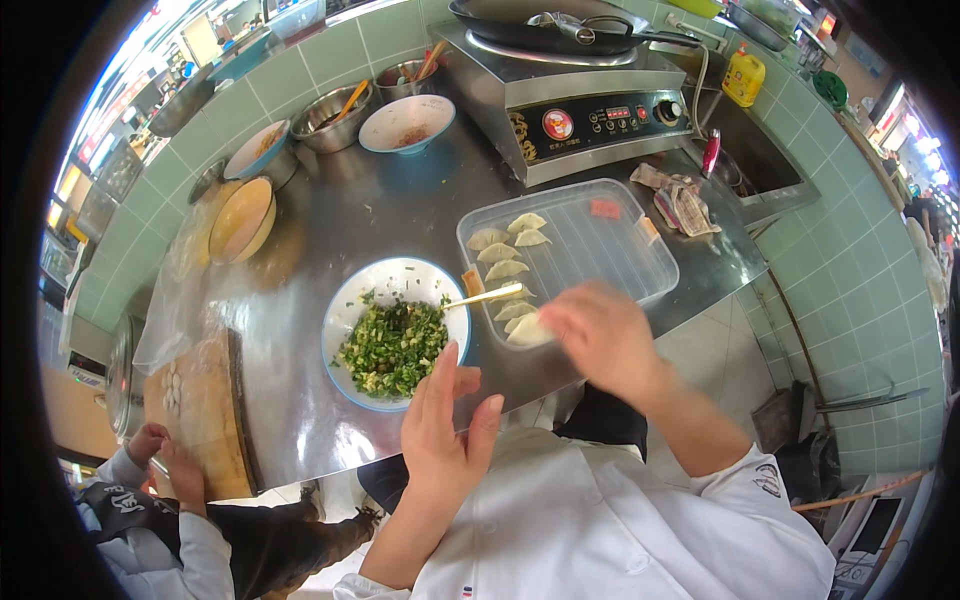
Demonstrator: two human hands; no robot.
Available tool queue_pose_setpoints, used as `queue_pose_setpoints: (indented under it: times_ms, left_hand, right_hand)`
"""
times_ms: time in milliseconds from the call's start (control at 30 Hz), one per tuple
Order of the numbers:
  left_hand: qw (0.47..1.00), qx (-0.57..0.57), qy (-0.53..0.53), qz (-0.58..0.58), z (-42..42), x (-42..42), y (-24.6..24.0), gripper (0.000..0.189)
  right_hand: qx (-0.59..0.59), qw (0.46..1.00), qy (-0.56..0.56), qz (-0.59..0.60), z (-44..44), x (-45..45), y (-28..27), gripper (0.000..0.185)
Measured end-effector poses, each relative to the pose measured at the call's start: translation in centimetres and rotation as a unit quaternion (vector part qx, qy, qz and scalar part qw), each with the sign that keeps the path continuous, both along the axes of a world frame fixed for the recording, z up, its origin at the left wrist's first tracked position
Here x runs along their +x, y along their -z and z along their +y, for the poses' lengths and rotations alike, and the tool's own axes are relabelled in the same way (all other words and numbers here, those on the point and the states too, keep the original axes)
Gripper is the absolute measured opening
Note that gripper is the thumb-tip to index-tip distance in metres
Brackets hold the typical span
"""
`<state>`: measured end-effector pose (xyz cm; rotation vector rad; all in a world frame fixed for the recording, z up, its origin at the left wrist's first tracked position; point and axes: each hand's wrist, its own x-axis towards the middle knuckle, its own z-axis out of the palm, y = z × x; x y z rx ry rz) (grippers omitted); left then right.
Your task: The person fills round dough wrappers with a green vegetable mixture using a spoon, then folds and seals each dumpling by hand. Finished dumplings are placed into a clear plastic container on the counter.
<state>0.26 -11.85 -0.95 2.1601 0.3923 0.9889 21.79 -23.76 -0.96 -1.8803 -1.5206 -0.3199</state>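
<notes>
My left hand (450,427) hovers by the lower right rim of a white bowl (335,300), fingers apart, nothing in it. Chopped green filling (390,349) lies in the bowl, and a gold-coloured spoon handle (487,295) rests over its rim. My right hand (592,334), somewhat blurred, has its fingertips at a dumpling (529,330) at the near left corner of a clear plastic tray (667,259). Whether the fingers still pinch that dumpling cannot be told. Several more folded dumplings (506,269) lie along the tray's left side.
A co-worker's hands (176,465) are beside a wooden board (217,420) with small dough pieces. Bowls (409,142) line the back left. An induction cooker (600,135) with a wok (555,34) stands behind the tray; a crumpled cloth (682,202) lies near the sink (780,165).
</notes>
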Motion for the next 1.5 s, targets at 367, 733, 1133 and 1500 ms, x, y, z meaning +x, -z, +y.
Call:
queue_pose_setpoints:
  times_ms: [367, 733, 1133, 1500]
  left_hand:
    - [0.963, -0.269, -0.004, -0.008, 0.4, -9.2, 4.2, 0.037]
    - [0.898, -0.279, -0.325, -0.101, 7.8, -22.2, 6.2, 0.03]
    - [0.89, -0.283, -0.335, -0.122, 8.3, -23.6, 7.8, 0.03]
    - [0.889, -0.275, -0.345, -0.12, 8.7, -22.8, 8.8, 0.028]
  right_hand:
    - [-0.121, 0.992, 0.037, 0.002, 5.2, 11.2, 5.3, 0.014]
    - [-0.118, 0.827, -0.01, 0.549, 4.2, 4.3, 1.8, 0.044]
    - [-0.042, 0.886, -0.083, 0.454, 11.8, -3.0, 1.2, 0.031]
    - [-0.101, 0.939, -0.313, 0.105, 13.3, -1.8, -3.7, 0.027]
